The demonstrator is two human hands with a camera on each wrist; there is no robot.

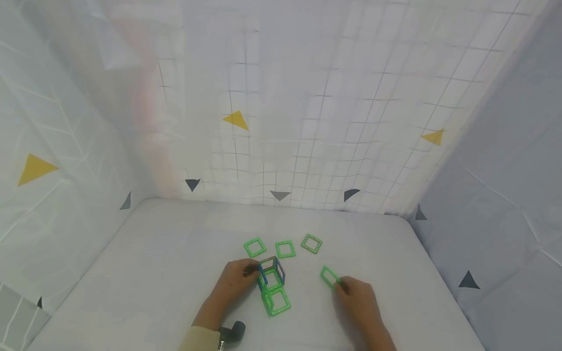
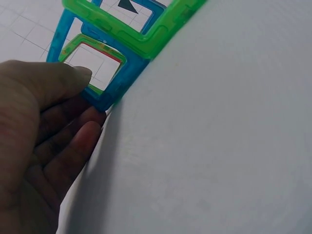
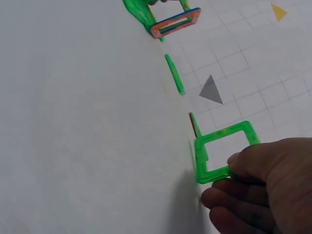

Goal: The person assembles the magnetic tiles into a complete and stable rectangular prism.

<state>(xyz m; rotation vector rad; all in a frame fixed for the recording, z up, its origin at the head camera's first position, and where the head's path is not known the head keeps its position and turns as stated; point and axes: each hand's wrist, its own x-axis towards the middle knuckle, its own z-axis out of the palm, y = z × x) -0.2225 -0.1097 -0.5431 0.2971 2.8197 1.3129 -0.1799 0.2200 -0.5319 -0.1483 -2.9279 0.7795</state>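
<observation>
My left hand (image 1: 237,280) pinches the left side of a small structure of hollow square magnetic tiles. In the left wrist view the thumb lies over a blue tile (image 2: 126,80) of that structure, with the other fingers behind its lower corner. A green tile (image 1: 287,308) lies at the near end of the structure, and an orange-edged tile (image 3: 156,32) shows on it in the right wrist view. Off to the right, my right hand (image 1: 357,300) holds a single green square tile (image 3: 222,133) by one edge between thumb and fingers, tilted up and apart from the structure.
Behind the structure lie three loose square tiles: a green one (image 1: 248,249) at left, another green one (image 1: 286,256) in the middle, and a darker-edged one (image 1: 305,240) at right. White sheeted walls (image 1: 281,161) bound the white table (image 1: 184,234) at the back and sides.
</observation>
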